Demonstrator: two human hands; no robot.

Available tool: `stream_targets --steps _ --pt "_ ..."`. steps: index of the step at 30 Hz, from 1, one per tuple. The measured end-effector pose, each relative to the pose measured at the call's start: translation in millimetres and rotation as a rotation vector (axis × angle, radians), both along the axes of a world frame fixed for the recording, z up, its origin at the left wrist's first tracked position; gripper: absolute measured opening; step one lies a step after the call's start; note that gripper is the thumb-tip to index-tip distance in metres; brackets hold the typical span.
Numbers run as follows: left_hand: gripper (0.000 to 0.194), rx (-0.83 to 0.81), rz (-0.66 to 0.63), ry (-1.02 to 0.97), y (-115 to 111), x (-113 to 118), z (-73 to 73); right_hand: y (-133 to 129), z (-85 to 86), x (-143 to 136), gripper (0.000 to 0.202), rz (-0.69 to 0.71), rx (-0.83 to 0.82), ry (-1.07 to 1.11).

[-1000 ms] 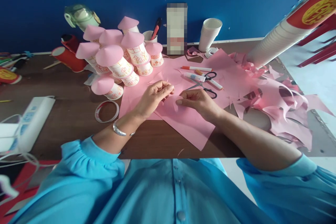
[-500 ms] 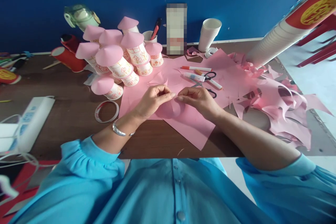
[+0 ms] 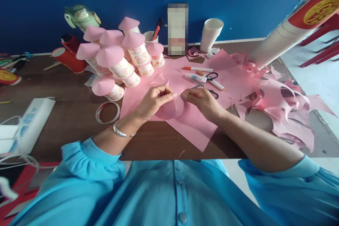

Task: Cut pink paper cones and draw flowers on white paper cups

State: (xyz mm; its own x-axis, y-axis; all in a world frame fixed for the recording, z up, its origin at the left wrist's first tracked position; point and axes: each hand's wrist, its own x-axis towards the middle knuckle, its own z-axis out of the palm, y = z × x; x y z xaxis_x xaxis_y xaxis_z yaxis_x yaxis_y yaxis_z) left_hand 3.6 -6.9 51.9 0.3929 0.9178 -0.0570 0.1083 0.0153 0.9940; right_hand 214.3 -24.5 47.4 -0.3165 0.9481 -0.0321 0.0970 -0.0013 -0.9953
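Observation:
My left hand (image 3: 159,99) is closed in a pinch over the pink sheets, and what is between its fingertips is too small to make out. Facing it across a small gap, my right hand (image 3: 197,99) is pinched too, its contents also unclear. A curved pink paper piece (image 3: 173,108) with a slit lies just below and between the fingertips, on the pink sheet (image 3: 202,136). Scissors (image 3: 212,93) with black handles, a white glue tube (image 3: 196,77) and an orange-capped marker (image 3: 198,69) lie beyond my right hand.
Cups with pink cone tops (image 3: 113,58) stand at the back left. A tape roll (image 3: 107,112) lies left of my left hand. Pink scraps (image 3: 283,99) cover the right side. Stacked white cups (image 3: 210,35) stand behind; a power strip (image 3: 37,123) is at the left.
The gap between my fingertips has widened slightly as my right hand moved a little to the right. My left hand has hardly moved.

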Motion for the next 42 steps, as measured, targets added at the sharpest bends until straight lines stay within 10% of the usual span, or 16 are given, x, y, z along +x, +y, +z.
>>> stream_targets --steps 42 --pt "0.053 -0.253 -0.067 -0.212 -1.3 -1.9 -1.2 1.5 -5.9 1.3 0.052 -0.07 -0.175 0.218"
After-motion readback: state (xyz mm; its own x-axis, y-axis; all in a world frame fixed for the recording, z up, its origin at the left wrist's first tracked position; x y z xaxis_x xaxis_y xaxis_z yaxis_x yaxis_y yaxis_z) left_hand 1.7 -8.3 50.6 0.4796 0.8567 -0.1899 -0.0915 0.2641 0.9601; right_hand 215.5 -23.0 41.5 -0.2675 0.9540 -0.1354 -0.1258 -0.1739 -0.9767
